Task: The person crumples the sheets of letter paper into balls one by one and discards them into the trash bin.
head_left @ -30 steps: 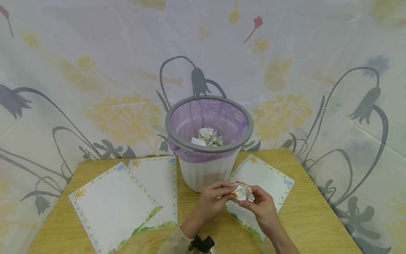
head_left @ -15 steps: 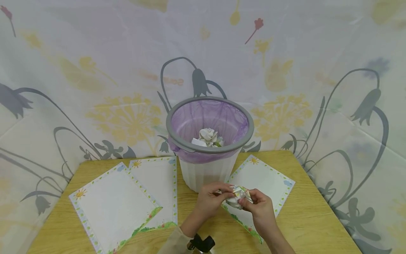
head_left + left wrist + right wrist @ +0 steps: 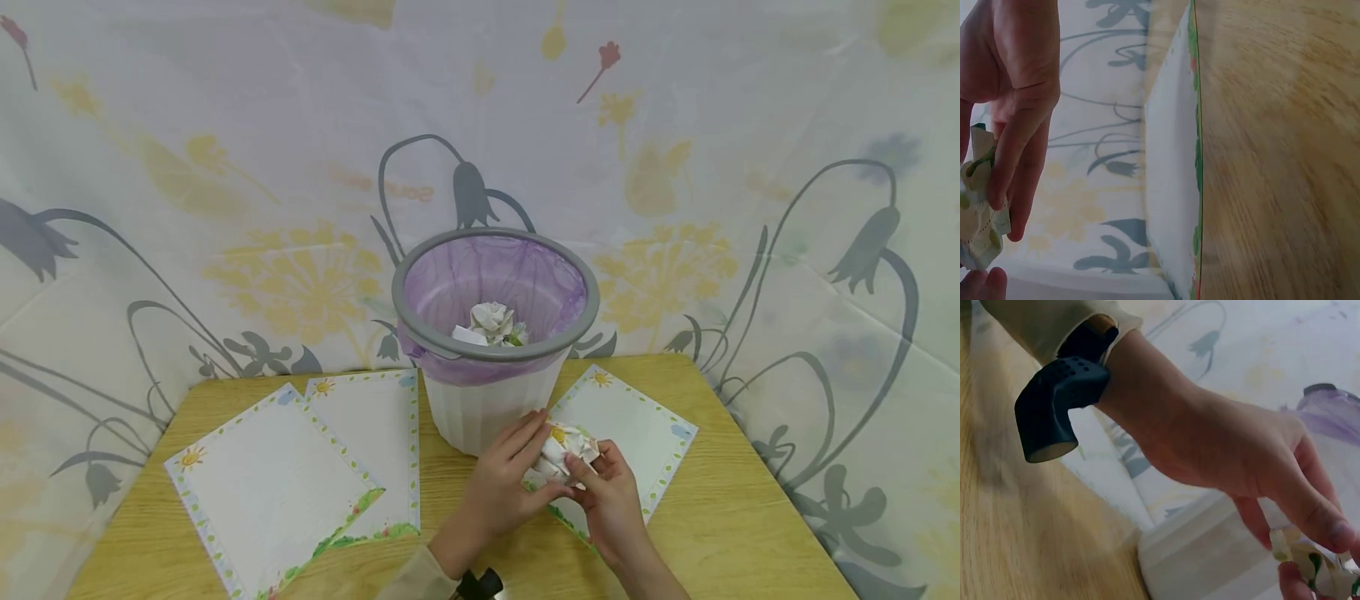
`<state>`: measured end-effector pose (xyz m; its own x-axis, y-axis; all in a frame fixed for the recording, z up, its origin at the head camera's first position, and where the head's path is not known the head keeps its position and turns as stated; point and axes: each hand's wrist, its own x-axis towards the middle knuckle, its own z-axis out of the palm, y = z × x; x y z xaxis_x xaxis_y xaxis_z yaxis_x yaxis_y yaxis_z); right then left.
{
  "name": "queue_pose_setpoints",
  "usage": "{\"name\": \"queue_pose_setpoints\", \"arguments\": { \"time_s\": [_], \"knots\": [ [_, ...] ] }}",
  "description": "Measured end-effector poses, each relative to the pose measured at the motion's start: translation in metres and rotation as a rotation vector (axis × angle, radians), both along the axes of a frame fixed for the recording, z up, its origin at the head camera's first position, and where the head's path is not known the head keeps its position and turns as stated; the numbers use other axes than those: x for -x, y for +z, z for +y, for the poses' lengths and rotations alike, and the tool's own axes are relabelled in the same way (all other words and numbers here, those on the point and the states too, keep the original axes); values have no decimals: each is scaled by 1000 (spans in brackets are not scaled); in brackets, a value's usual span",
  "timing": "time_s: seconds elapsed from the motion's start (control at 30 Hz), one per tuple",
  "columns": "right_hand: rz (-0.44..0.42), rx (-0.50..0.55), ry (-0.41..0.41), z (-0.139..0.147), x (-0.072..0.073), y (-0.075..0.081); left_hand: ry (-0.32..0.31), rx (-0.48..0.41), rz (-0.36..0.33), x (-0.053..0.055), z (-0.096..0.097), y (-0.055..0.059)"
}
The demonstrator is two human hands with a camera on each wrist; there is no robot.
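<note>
A crumpled ball of white paper (image 3: 567, 457) with printed orange and green bits is held between my two hands, in front of the bin. My left hand (image 3: 501, 487) presses it from the left, thumb below and fingers on the far side. From the right, my right hand (image 3: 613, 500) grips it, thumb on top. In the left wrist view the right hand (image 3: 1022, 81) curls its fingers round the paper ball (image 3: 982, 231). The right wrist view shows the left hand (image 3: 1229, 444) over part of the paper ball (image 3: 1319, 569).
A white bin (image 3: 480, 417) with a grey rim and purple liner stands at the back middle. Crumpled papers (image 3: 492, 321) lie in it. Two bordered sheets (image 3: 262, 483) overlap on the left of the wooden table (image 3: 750, 517); another sheet (image 3: 637, 425) lies beneath the hands.
The paper ball has been turned between the hands, its orange print now facing up. The left hand has shifted from pinching with fingertips to laying its fingers along the ball's far side.
</note>
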<state>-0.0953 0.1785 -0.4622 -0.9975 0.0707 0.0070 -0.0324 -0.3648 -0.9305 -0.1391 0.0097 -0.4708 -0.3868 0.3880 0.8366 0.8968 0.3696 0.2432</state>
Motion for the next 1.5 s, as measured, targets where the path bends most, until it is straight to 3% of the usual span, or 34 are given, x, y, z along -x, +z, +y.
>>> {"name": "queue_pose_setpoints", "arguments": {
  "time_s": [0.17, 0.37, 0.47, 0.53, 0.63, 0.73, 0.9, 1.13, 1.23, 1.33, 1.5],
  "knots": [
    [24, 21, 99, 1, -1, 0, -43, -58, -127, 0, -1, -5],
    [190, 163, 434, 21, 0, 0, -147, -125, -143, 7, -8, -2],
    [268, 182, 527, 28, 2, -2, -222, -143, -162, 9, -11, 0],
    [297, 154, 521, 30, 3, -4, -277, -136, -164, 11, -13, 2],
    [295, 106, 451, 30, 3, -6, -353, -113, -160, 11, -13, 4],
    [270, 81, 377, 28, 1, -7, -384, -79, -162, 10, -14, 4],
    [282, 5, 324, 26, -1, -7, -355, -25, -180, 9, -15, 2],
    [370, -92, 376, 26, 2, -7, -316, -45, -291, 4, -15, 0],
    [400, -118, 409, 27, 2, -8, -317, -38, -278, 4, -14, 0],
    [424, -138, 431, 26, 3, -9, -314, -37, -223, 5, -15, 0],
    [417, -140, 427, 25, 3, -11, -325, -62, -176, 5, -14, 3]
  ]
}}
